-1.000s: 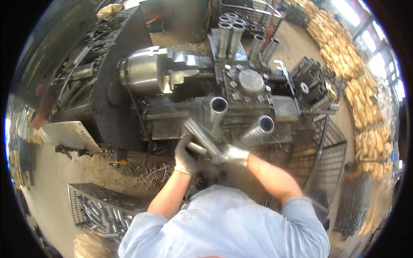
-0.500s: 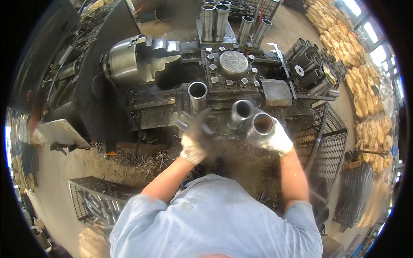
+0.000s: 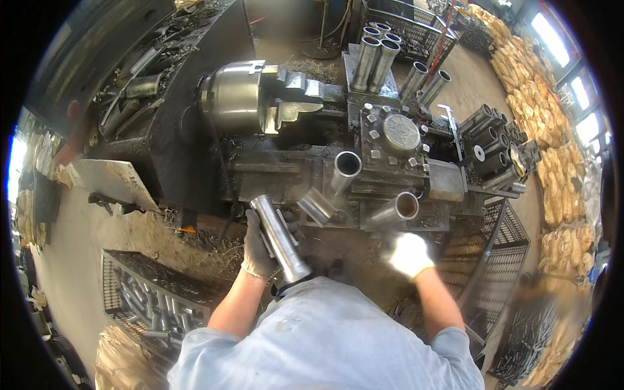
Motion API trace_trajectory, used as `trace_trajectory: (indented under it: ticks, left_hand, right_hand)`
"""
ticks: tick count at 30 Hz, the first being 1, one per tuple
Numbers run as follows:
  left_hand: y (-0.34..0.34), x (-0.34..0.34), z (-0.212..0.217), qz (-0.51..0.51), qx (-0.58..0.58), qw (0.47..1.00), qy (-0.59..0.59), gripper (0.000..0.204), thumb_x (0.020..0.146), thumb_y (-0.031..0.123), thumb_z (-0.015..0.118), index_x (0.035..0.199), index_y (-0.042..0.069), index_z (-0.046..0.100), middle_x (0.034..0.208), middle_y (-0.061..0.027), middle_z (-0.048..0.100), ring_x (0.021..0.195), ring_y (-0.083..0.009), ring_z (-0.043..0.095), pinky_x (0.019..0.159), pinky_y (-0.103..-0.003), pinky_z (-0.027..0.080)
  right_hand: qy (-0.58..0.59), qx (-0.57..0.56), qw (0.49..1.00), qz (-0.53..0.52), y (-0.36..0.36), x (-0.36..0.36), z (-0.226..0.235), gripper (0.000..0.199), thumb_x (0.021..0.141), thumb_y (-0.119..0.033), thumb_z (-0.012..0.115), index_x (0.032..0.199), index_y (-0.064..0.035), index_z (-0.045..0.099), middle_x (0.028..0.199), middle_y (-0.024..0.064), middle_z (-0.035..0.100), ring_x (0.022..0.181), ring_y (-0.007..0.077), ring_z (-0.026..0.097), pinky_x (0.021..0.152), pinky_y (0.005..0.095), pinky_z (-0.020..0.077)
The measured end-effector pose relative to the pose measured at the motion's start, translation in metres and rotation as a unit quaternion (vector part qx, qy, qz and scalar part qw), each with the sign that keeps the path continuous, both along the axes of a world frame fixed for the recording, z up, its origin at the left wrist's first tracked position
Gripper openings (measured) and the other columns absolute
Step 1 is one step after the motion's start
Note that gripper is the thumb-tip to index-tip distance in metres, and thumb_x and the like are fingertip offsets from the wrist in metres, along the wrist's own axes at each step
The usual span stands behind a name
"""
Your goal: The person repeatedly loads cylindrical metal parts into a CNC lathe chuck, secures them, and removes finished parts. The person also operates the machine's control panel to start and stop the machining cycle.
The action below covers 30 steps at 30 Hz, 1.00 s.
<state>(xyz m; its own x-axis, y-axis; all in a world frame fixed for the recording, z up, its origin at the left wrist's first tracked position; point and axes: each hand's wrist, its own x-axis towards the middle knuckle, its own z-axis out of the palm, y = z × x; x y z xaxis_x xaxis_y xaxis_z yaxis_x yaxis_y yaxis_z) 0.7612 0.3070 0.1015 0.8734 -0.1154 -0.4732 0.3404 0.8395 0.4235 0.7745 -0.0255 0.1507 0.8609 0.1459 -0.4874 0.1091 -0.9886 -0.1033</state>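
Note:
My left hand (image 3: 258, 250), in a dark-palmed glove, is closed around a shiny metal tube (image 3: 279, 237). The tube slants down toward my shirt, its lower end close to the cloth. My right hand (image 3: 411, 255), in a white glove, is blurred and its fingers cannot be made out. It appears empty, just below a leaning metal tube (image 3: 392, 211) on the lathe carriage. Left of that, a shorter-looking metal piece (image 3: 316, 207) lies tilted. An upright open tube (image 3: 345, 174) stands behind it.
A lathe chuck (image 3: 237, 97) is at the upper left, beside a bolted tool post (image 3: 400, 133). Several tubes (image 3: 374, 62) stand behind the post; more tubes (image 3: 491, 140) are stacked at right, near a caliper (image 3: 450, 123). Mesh crates (image 3: 500, 240) flank me, one (image 3: 110, 292) holding metal parts.
The view has shifted, moving the machine right and down. My right hand, earlier around a tube, has come away from it. My left hand now holds a tube lower and farther left.

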Motion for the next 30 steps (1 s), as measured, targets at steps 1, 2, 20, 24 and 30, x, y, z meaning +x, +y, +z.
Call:
trace_trajectory:
  ticks: [1,2,20,24,30]
  left_hand:
    - [0.005,0.001,-0.007,0.011,-0.065,0.998,-0.002,0.085,0.101,0.083,0.038,0.131,0.008,0.064,0.114,-0.0163,0.075,0.097,-0.035,0.076,0.08,-0.053,0.067]
    - [0.01,0.004,-0.015,0.016,-0.078,0.997,-0.013,0.086,0.101,0.084,0.037,0.132,0.008,0.064,0.114,-0.0165,0.075,0.097,-0.0357,0.076,0.078,-0.054,0.067]
    - [-0.017,0.056,0.075,0.029,0.157,0.934,-0.32,0.094,0.104,0.071,0.054,0.162,0.0,0.036,0.155,-0.0169,0.053,0.14,-0.0301,0.055,0.121,-0.046,0.042]
    - [0.02,0.083,0.056,0.047,0.328,0.883,-0.332,0.078,0.102,0.054,0.07,0.152,-0.002,0.051,0.141,-0.0168,0.066,0.128,-0.026,0.065,0.114,-0.042,0.049]
    - [0.065,0.037,-0.06,0.115,0.36,0.925,-0.043,0.05,0.102,0.039,0.072,0.135,0.001,0.066,0.115,-0.0081,0.072,0.1,-0.0226,0.07,0.095,-0.038,0.059]
  right_hand:
    - [-0.101,0.139,0.983,0.062,0.018,-0.009,-0.004,0.032,0.093,-0.032,0.069,0.118,-0.0133,0.075,0.106,0.0152,0.079,0.092,0.0347,0.079,0.081,0.0459,0.0648]
    - [-0.167,0.272,0.941,0.111,0.043,-0.008,-0.013,0.036,0.092,-0.035,0.072,0.12,-0.0119,0.073,0.108,0.0167,0.078,0.091,0.036,0.079,0.081,0.0467,0.0645]
    - [0.11,0.499,0.845,-0.159,0.16,0.076,0.101,0.074,0.074,-0.026,0.09,0.138,-0.0012,0.062,0.114,0.0133,0.075,0.1,0.0215,0.072,0.091,0.0375,0.0597]
    - [-0.096,0.443,0.879,0.151,0.097,0.134,0.169,0.08,0.074,-0.021,0.088,0.145,-0.0017,0.056,0.119,0.021,0.073,0.099,0.0319,0.076,0.087,0.0432,0.0628]
    - [-0.321,-0.087,0.894,0.301,0.053,0.321,0.146,0.051,0.078,-0.023,0.081,0.124,-0.006,0.067,0.109,0.0233,0.077,0.096,0.0405,0.078,0.085,0.0498,0.0635]
